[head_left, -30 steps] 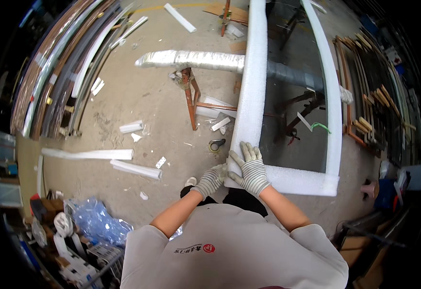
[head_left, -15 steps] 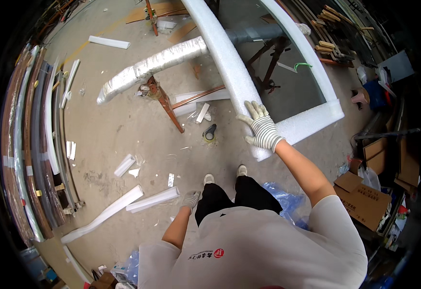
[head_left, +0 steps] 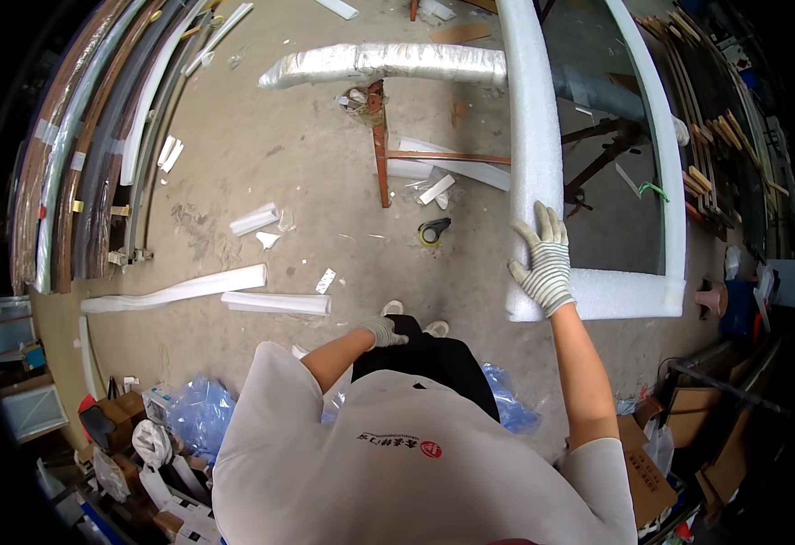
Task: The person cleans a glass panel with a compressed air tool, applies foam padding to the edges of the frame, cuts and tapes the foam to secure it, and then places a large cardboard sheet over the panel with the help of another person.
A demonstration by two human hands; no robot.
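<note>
My right hand (head_left: 547,265), in a white work glove with grey stripes, lies with fingers spread on the near left corner of a large frame. White foam (head_left: 536,136) wraps the frame's edges, and a grey glass-like pane (head_left: 611,227) shows inside it. The palm rests on the foam strip. Low in front of my thigh is my gloved left hand (head_left: 383,332), its fingers loosely stretched out with nothing visible in them. A trestle with a rusty brown leg (head_left: 380,154) and a bar wrapped in silvery film (head_left: 388,62) stands under the frame.
A black tape dispenser (head_left: 432,231) lies on the floor, near foam offcuts (head_left: 275,302). Long wrapped profiles (head_left: 70,173) are stacked at left. Blue plastic film (head_left: 510,400) lies by my feet. Cardboard boxes (head_left: 645,472) stand at lower right, and clutter fills the lower left.
My view has turned, so the frame now stands more upright in the picture and farther right. My right hand stays on the foam corner. My left hand has moved inward across my thigh.
</note>
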